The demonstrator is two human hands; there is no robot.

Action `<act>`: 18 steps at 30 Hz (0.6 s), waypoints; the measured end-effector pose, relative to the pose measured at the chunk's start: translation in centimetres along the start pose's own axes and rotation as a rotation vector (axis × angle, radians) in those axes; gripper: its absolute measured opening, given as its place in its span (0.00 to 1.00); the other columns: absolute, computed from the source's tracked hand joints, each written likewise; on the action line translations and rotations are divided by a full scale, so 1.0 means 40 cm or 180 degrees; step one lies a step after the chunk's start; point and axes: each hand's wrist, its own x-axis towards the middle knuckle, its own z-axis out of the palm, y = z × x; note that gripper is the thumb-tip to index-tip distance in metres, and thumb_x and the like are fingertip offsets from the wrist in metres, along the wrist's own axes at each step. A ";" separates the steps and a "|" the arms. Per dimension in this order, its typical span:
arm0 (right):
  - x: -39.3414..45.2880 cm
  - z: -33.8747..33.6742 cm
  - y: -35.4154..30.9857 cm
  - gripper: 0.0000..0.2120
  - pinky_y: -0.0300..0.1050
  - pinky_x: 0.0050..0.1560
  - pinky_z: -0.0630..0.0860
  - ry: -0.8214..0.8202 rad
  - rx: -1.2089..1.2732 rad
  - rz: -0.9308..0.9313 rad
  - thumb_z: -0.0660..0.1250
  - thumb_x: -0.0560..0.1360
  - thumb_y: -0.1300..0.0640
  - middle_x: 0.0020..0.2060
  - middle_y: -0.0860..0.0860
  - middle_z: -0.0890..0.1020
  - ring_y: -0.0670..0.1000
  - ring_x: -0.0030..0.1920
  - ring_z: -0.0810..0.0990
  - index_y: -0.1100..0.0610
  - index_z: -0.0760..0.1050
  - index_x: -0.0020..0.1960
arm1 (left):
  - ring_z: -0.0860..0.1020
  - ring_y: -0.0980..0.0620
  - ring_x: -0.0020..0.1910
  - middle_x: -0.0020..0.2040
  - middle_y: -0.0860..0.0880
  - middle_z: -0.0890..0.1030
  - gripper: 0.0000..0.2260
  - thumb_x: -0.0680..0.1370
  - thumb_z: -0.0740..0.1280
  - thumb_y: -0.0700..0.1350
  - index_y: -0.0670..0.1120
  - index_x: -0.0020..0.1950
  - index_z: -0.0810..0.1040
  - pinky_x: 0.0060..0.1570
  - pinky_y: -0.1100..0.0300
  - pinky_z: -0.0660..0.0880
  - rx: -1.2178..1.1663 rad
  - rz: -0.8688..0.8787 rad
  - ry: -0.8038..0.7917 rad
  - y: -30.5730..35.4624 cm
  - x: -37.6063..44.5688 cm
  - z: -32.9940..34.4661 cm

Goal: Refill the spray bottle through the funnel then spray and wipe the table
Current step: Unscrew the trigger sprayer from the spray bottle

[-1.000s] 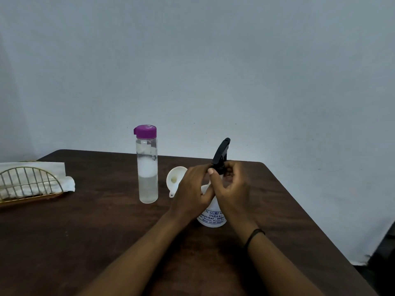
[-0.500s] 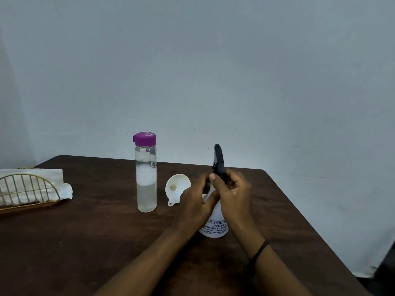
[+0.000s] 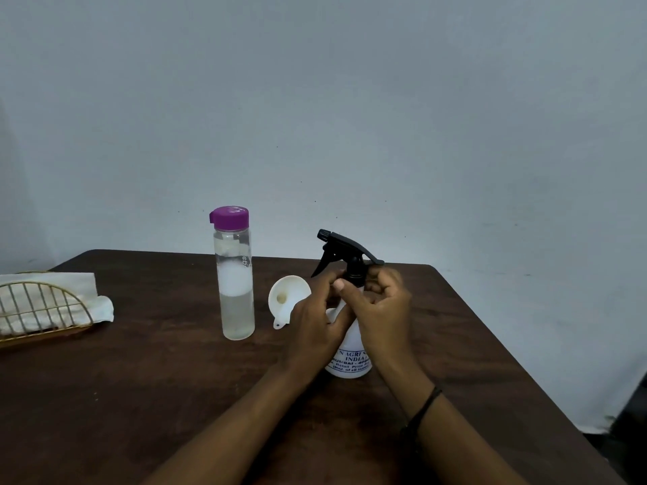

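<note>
A white spray bottle (image 3: 350, 358) with blue print stands on the dark wooden table (image 3: 147, 397). Its black trigger head (image 3: 341, 252) points left. My left hand (image 3: 313, 327) is wrapped around the bottle's shoulder. My right hand (image 3: 380, 309) pinches the black collar under the trigger head. A white funnel (image 3: 285, 295) lies on its side just left of my left hand. Further left stands a clear bottle (image 3: 236, 295) with a purple cap, partly filled with clear liquid.
A gold wire holder (image 3: 38, 309) with white paper napkins sits at the table's left edge. The table's right edge runs diagonally past my right forearm. A plain pale wall rises behind the table.
The black trigger head has turned on the bottle; it pointed up and away before and now points left. Both hands keep their hold on the bottle.
</note>
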 end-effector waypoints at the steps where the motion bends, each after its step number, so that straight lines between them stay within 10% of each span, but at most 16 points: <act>1: 0.001 0.000 0.000 0.09 0.44 0.45 0.82 0.0067 0.0049 -0.0010 0.78 0.69 0.59 0.49 0.55 0.82 0.49 0.45 0.85 0.50 0.81 0.47 | 0.81 0.64 0.53 0.51 0.66 0.81 0.16 0.78 0.70 0.45 0.52 0.66 0.74 0.49 0.66 0.78 0.0016 -0.0001 0.0028 -0.003 0.000 0.001; 9: -0.010 0.001 0.001 0.10 0.41 0.48 0.80 0.0143 0.0391 0.0178 0.66 0.78 0.65 0.48 0.51 0.85 0.47 0.49 0.85 0.53 0.74 0.56 | 0.81 0.59 0.53 0.53 0.54 0.84 0.25 0.75 0.64 0.62 0.48 0.65 0.77 0.52 0.63 0.78 0.0013 -0.0063 -0.0050 -0.004 -0.003 0.003; 18: -0.009 0.004 0.005 0.15 0.43 0.46 0.81 0.0182 0.0101 0.0183 0.77 0.70 0.59 0.47 0.50 0.85 0.49 0.49 0.85 0.53 0.78 0.54 | 0.78 0.72 0.52 0.48 0.66 0.79 0.10 0.81 0.66 0.48 0.63 0.57 0.73 0.48 0.73 0.74 -0.0060 -0.0246 -0.0109 0.011 -0.008 -0.001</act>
